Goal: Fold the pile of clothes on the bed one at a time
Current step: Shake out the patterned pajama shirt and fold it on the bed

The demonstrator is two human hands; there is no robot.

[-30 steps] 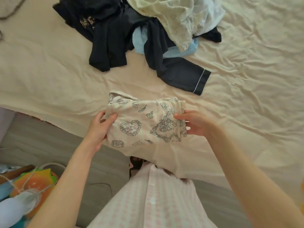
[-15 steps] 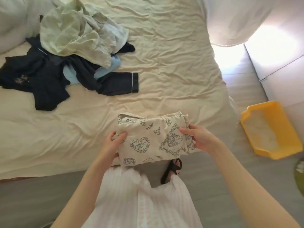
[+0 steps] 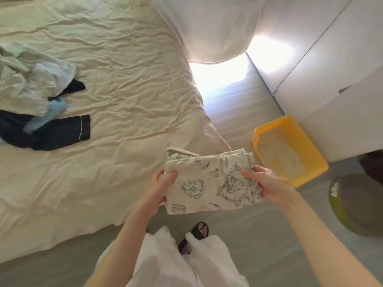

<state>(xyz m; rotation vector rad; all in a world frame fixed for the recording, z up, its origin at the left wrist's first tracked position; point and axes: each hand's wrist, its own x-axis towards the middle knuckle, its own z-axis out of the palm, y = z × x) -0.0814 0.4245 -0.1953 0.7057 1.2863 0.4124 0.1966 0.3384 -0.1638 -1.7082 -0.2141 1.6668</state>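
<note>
We hold the folded cream garment w/ dark heart-and-bear print (image 3: 209, 181) in the air just off the corner of the cream-sheeted bed (image 3: 124, 83), over grey floor. Left hand (image 3: 160, 188) grips its left edge, thumb curled on top; right hand (image 3: 267, 183) pinches the right edge, thumb on top, fingers under. Pile of unfolded clothes, pale green, light blue & navy (image 3: 35, 100), lies on the bed's far left. Right of the bed: yellow plastic tray (image 3: 290, 150) w/ pale granular fill, touching the white cabinet (image 3: 331, 79). Nothing between us & the bed.
</note>
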